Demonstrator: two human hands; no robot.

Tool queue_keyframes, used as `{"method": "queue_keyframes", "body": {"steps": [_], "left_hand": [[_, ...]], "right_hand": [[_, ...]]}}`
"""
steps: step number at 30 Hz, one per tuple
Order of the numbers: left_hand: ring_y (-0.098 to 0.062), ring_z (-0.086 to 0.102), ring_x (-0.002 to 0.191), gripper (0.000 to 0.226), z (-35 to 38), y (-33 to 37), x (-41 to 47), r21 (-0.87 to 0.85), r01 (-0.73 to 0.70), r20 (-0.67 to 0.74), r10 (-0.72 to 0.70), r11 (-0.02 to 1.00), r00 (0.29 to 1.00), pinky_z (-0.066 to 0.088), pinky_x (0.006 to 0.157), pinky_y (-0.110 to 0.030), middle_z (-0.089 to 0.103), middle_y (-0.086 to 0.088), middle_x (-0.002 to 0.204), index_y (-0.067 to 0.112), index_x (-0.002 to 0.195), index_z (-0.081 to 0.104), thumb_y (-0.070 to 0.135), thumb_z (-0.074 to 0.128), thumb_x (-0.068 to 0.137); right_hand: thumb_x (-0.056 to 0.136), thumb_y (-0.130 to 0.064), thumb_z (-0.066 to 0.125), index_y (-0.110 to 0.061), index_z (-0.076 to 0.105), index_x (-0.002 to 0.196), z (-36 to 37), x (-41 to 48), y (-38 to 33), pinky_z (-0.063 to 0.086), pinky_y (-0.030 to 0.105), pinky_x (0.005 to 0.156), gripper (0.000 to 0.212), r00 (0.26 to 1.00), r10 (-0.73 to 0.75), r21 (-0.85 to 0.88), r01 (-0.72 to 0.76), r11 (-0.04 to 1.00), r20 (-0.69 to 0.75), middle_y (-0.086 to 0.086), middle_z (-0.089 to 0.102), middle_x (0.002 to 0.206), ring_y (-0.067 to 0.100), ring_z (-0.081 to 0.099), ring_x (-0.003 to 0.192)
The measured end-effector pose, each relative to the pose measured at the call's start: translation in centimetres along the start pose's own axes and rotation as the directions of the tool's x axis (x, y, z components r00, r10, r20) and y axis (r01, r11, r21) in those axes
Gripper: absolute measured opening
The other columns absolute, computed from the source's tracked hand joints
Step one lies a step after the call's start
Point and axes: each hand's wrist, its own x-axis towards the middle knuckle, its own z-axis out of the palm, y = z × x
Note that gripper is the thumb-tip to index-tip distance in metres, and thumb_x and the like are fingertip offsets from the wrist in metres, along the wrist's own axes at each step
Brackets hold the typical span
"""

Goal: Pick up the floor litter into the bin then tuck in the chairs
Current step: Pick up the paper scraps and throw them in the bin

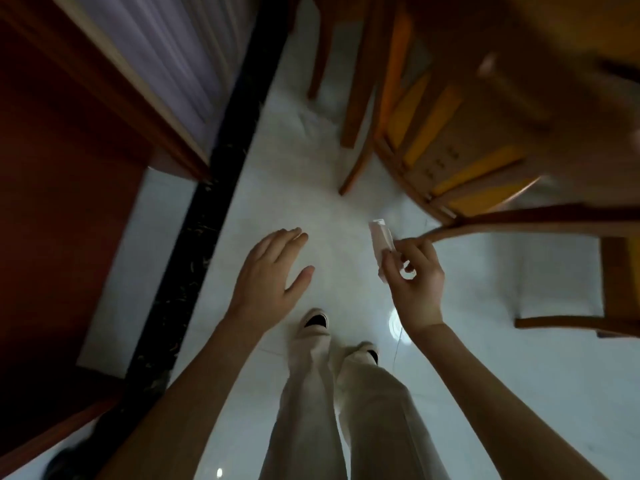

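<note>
R hand: grip clenched on white paper scrap, pinched btwn thumb + fingertips, lifted above floor.
L hand: grip released, fingers spread, palm down, holding nothing, well apart from scrap.
Scrap: crumpled strip, sticks up out of R hand, near chair leg.
Chair: wooden, yellow seat, upper R, blurred.
Legs/shoes: pale trousers, below the hands.

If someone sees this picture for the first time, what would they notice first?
Probably the two bare hands at the centre: the right hand pinches a piece of white paper litter, while the left hand is open and empty. Next come the wooden chairs crowding the upper right over the pale floor.
</note>
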Motion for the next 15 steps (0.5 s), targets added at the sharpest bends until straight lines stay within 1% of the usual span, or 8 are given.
{"method": "queue_keyframes", "body": {"steps": [1,3,4,5,8,10,12,15], "left_hand": [[-0.025,0.047,0.129,0.05,-3.2,2.1,-0.2,0.005,0.002,-0.031,-0.001,1.0,1.0,0.038,0.106,-0.043,0.054,-0.007,0.137,0.007,0.132,0.055,0.037,0.048,0.094],[-0.025,0.046,0.129,0.05,-9.0,6.2,-0.8,0.02,-0.003,-0.107,0.005,1.0,0.994,0.037,0.107,-0.043,0.053,-0.007,0.138,0.007,0.133,0.054,0.038,0.048,0.094],[-0.025,0.046,0.129,0.05,-11.4,8.0,-1.2,0.028,-0.009,-0.144,0.013,1.0,0.99,0.037,0.107,-0.043,0.053,-0.007,0.138,0.007,0.133,0.054,0.039,0.048,0.094],[-0.025,0.045,0.13,0.051,-13.6,9.7,-1.8,0.033,-0.012,-0.181,0.018,0.999,0.983,0.037,0.107,-0.043,0.053,-0.008,0.138,0.007,0.133,0.054,0.039,0.047,0.094],[-0.023,0.045,0.131,0.051,-18.0,14.0,-4.1,0.063,-0.013,-0.287,0.031,0.998,0.958,0.036,0.109,-0.041,0.054,-0.008,0.138,0.007,0.133,0.054,0.039,0.048,0.094],[-0.02,0.042,0.133,0.052,-19.5,16.0,-6.3,0.097,-0.001,-0.309,0.031,0.995,0.951,0.033,0.111,-0.037,0.053,-0.006,0.139,0.008,0.135,0.053,0.04,0.047,0.094],[-0.018,0.039,0.135,0.053,-19.8,17.0,-8.2,0.144,0.015,-0.298,0.029,0.989,0.954,0.027,0.114,-0.034,0.051,-0.003,0.141,0.011,0.137,0.052,0.042,0.045,0.094],[-0.018,0.038,0.136,0.053,-18.8,17.0,-11.1,0.204,0.04,-0.256,0.013,0.978,0.967,0.022,0.115,-0.033,0.05,-0.001,0.143,0.014,0.138,0.05,0.043,0.047,0.093]], "right_hand": [[0.089,-0.01,0.067,-0.006,0.069,0.089,-1.7,0.1,-3.3,0.04,0.01,0.064,0.005,0.999,-0.039,0.018,0.039,0.999,-0.009,0.001,0.058,0.096,0.0,0.054,0.082],[0.09,-0.014,0.067,-0.009,0.069,0.087,-5.1,0.2,-9.0,0.049,0.027,0.063,0.006,0.994,-0.107,0.037,0.107,0.994,-0.007,-0.003,0.056,0.097,0.006,0.056,0.085],[0.091,-0.012,0.067,-0.009,0.068,0.086,-6.6,0.1,-11.5,0.053,0.034,0.062,0.006,0.99,-0.144,0.051,0.144,0.988,-0.011,-0.004,0.055,0.097,0.007,0.056,0.086],[0.09,-0.01,0.068,-0.009,0.067,0.084,-8.0,0.1,-13.8,0.053,0.037,0.062,0.007,0.981,-0.191,0.066,0.192,0.979,-0.022,-0.004,0.055,0.095,0.007,0.056,0.085],[0.088,-0.006,0.07,-0.006,0.069,0.086,-11.9,-0.8,-19.2,0.051,0.037,0.067,0.003,0.944,-0.327,0.068,0.33,0.941,-0.05,-0.002,0.054,0.093,0.005,0.053,0.085],[0.088,-0.006,0.069,-0.005,0.07,0.09,-13.7,-2.0,-20.8,0.051,0.039,0.071,0.003,0.922,-0.383,0.049,0.386,0.921,-0.054,-0.003,0.054,0.095,0.012,0.054,0.087],[0.089,-0.011,0.068,-0.006,0.071,0.094,-14.9,-3.3,-20.8,0.054,0.042,0.068,0.008,0.923,-0.384,0.054,0.385,0.921,-0.036,-0.008,0.053,0.097,0.014,0.054,0.089],[0.09,-0.018,0.066,-0.01,0.071,0.095,-15.4,-5.5,-19.1,0.055,0.044,0.058,0.011,0.922,-0.387,0.051,0.386,0.921,0.017,-0.015,0.051,0.098,0.015,0.055,0.088]]}}
